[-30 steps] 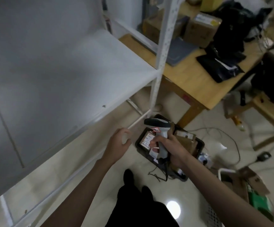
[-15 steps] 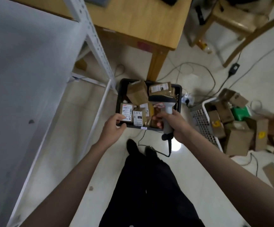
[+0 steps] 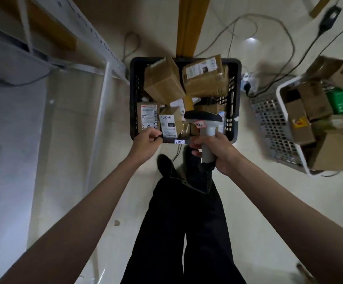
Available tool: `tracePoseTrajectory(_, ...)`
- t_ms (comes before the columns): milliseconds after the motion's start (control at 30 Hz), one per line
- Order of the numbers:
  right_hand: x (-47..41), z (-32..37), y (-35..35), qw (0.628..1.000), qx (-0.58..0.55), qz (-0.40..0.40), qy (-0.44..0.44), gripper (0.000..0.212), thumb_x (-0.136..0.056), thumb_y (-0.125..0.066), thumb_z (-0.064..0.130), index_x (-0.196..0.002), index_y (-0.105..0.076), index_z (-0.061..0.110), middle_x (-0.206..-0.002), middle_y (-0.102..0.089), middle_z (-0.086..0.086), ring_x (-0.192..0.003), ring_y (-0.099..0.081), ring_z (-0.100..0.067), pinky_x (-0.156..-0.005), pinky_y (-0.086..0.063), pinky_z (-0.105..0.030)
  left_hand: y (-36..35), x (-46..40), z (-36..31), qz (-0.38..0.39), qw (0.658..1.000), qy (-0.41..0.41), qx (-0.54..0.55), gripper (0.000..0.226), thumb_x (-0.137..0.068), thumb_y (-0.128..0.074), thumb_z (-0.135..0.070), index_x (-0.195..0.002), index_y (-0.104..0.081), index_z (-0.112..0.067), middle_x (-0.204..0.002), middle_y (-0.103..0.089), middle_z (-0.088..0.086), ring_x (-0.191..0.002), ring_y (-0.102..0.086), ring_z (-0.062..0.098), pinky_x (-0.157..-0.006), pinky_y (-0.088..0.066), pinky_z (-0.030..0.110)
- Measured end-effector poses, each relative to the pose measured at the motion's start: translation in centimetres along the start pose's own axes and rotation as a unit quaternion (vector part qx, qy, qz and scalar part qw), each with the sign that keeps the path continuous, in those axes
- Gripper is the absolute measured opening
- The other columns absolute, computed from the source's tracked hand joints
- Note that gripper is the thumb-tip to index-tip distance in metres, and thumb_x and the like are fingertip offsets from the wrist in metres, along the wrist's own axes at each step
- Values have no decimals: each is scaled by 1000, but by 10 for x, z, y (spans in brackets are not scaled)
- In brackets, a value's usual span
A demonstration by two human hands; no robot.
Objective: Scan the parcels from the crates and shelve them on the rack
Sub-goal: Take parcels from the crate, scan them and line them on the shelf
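Observation:
A black crate (image 3: 133,89) of brown cardboard parcels stands on the floor just ahead of my feet. A small parcel (image 3: 147,117) with a white label and handwritten numbers stands in its near left corner. My left hand (image 3: 146,141) is curled at that parcel's lower edge by the crate rim; whether it grips the parcel is hidden. My right hand (image 3: 217,152) is shut on the handle of a grey barcode scanner (image 3: 204,121), whose dark head hangs over the crate's near right part. The white rack (image 3: 103,111) stands at the left.
A white perforated crate (image 3: 269,124) with more boxes and a green item sits on the floor at the right. A wooden table leg (image 3: 191,23) rises behind the black crate. Cables (image 3: 289,37) and a power strip (image 3: 248,84) lie on the floor.
My view has dropped from the rack shelf to the floor crate. Both hands have come down to the crate's near edge, the left to the small labelled parcel, the scanner over the parcels.

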State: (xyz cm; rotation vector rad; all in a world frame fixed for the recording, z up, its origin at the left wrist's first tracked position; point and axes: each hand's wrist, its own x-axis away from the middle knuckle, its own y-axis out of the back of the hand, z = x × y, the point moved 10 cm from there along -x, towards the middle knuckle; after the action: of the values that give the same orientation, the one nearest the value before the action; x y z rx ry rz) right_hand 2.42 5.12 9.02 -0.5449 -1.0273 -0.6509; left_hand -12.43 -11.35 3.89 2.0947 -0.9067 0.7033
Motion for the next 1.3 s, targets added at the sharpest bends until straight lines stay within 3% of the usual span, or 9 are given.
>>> tracePoseTrajectory(167, -91, -26, -7, 1000, 15, 8, -23, 25, -90, -61, -5, -112, -60, 8, -102, -65, -13, -91, -63, -26, -76, -61, -39, -22, -70, 34, -9, 999, 31, 7, 16, -96, -63, -15, -111, -67, -9, -122, -66, 1, -110, -62, 16, -91, -48, 25)
tracePoseTrajectory(300, -154, -46, -6, 999, 2, 14, -46, 25, -90, -62, -3, -111, -60, 9, -99, -69, -9, -91, -68, -25, -70, -61, -34, -36, -118, 63, -22, 997, 66, 45, 18, -97, -62, -21, -113, -65, -14, -117, -61, -5, -102, -57, 9, -72, -42, 14)
tracePoseTrajectory(533, -225, -72, -8, 997, 2, 30, -68, 32, -90, -65, 4, -122, -63, 10, -92, -73, -5, -82, -70, -22, -62, -57, -33, -65, -176, 108, -57, 984, 123, 116, 29, -99, -59, -29, -126, -62, -18, -119, -58, -8, -105, -55, 6, -80, -43, 17)
tracePoseTrajectory(600, -236, -79, -15, 996, 11, 44, -73, 37, -91, -64, 6, -127, -61, 11, -112, -72, -12, -101, -68, -32, -74, -60, -46, -73, -186, 116, -63, 982, 132, 122, 28, -99, -59, -28, -126, -63, -19, -118, -60, -10, -107, -55, 4, -80, -43, 16)
tracePoseTrajectory(700, -247, -82, -26, 995, 20, 60, -73, 39, -92, -62, 4, -130, -59, 12, -124, -66, -17, -114, -62, -39, -82, -56, -56, -79, -196, 118, -70, 981, 123, 133, 13, -99, -56, -22, -104, -67, -27, -99, -63, -19, -84, -59, -15, -60, -43, 6)
tracePoseTrajectory(867, -253, -81, -33, 995, 21, 67, -64, 39, -94, -61, 4, -133, -58, 11, -127, -66, -18, -118, -61, -40, -97, -51, -61, -91, -203, 118, -36, 977, 131, 164, 26, -95, -52, -14, -113, -71, -17, -103, -73, -9, -87, -65, -4, -64, -51, 13)
tracePoseTrajectory(1000, -249, -78, -29, 996, 14, 67, -59, 35, -94, -62, 6, -128, -60, 13, -124, -67, -18, -115, -63, -41, -81, -57, -54, -93, -202, 118, -39, 973, 139, 182, 22, -93, -54, -8, -109, -69, -9, -104, -74, 1, -92, -68, 9, -75, -56, 27)
tracePoseTrajectory(1133, -235, -67, -18, 997, 1, 68, -27, 30, -95, -62, 5, -123, -63, 14, -103, -74, -3, -94, -70, -22, -70, -60, -38, -93, -192, 109, -42, 972, 129, 193, 26, -88, -67, -8, -103, -48, -17, -103, -63, 0, -92, -63, 11, -68, -51, 23)
tracePoseTrajectory(1300, -199, -44, -5, 997, 19, 68, 14, 34, -96, -61, 6, -130, -60, 7, -125, -69, -19, -120, -63, -38, -103, -53, -52, -85, -162, 81, -4, 986, 43, 159, 64, -82, -81, -17, -127, -38, -31, -115, -56, -19, -94, -62, -12, -79, -55, 16)
